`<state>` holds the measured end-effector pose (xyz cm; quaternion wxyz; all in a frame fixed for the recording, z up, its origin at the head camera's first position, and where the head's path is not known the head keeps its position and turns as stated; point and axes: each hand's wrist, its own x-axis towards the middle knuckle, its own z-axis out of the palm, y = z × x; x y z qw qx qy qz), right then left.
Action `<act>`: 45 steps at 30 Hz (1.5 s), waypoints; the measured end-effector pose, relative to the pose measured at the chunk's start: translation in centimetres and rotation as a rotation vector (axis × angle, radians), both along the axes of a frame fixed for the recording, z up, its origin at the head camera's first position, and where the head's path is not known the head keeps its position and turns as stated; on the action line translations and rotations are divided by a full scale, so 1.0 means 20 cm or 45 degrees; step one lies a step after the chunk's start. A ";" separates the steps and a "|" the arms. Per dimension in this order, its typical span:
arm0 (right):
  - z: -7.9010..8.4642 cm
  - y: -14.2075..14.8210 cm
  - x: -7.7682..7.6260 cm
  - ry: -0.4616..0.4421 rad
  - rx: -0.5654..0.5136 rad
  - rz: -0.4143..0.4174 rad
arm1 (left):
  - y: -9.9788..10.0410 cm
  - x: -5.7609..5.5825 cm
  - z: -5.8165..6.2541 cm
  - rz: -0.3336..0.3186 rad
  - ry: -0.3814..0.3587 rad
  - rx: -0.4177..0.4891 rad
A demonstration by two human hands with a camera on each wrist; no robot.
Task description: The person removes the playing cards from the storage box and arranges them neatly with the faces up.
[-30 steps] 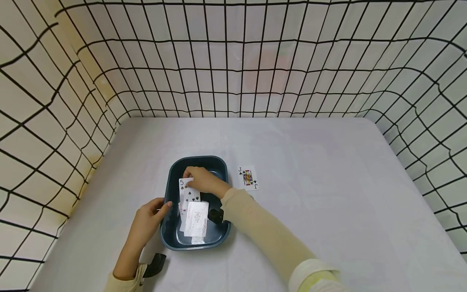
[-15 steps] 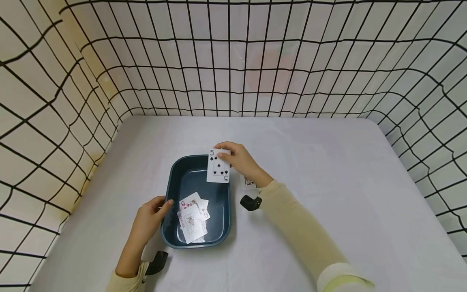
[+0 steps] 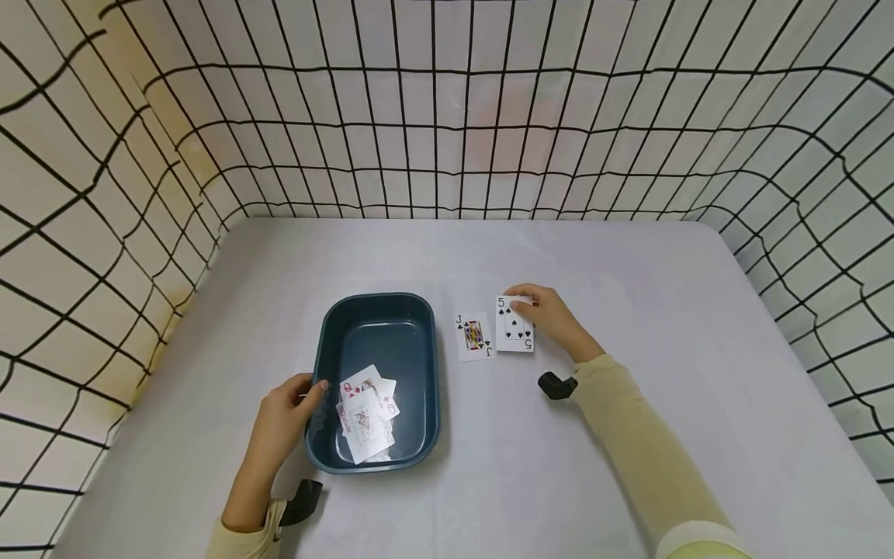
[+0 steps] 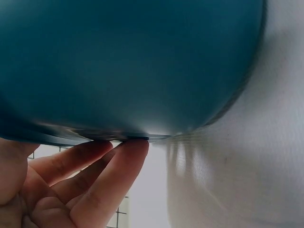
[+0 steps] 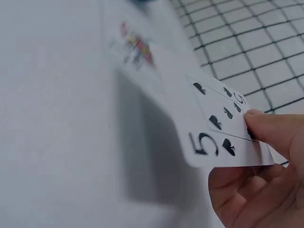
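The right hand [image 3: 553, 317] clamps the five of spades [image 3: 514, 329] between thumb and fingers, while the left hand [image 3: 282, 410] grips the blue tub [image 3: 412, 373] at its rim.

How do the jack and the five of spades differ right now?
The jack lies on the white table; the five of spades is raised off it, pinched in the right hand.
The jack shows a coloured court figure; the five of spades shows only black pips.
Shared: both face up, white, with black corner marks.

Spade five [image 3: 514, 334] in right grip [image 3: 555, 315]
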<state>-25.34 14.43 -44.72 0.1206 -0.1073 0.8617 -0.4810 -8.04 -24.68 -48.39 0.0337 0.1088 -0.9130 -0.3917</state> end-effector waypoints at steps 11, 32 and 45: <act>-0.09 0.00 0.00 0.168 0.296 0.072 | -0.03 -0.02 -0.08 0.003 0.010 -0.012; 0.05 -0.14 0.03 0.330 0.275 0.136 | -0.05 -0.02 -0.07 -0.016 0.005 0.025; 0.35 -0.67 0.20 0.533 0.092 0.487 | -0.05 -0.02 -0.07 -0.005 -0.006 0.057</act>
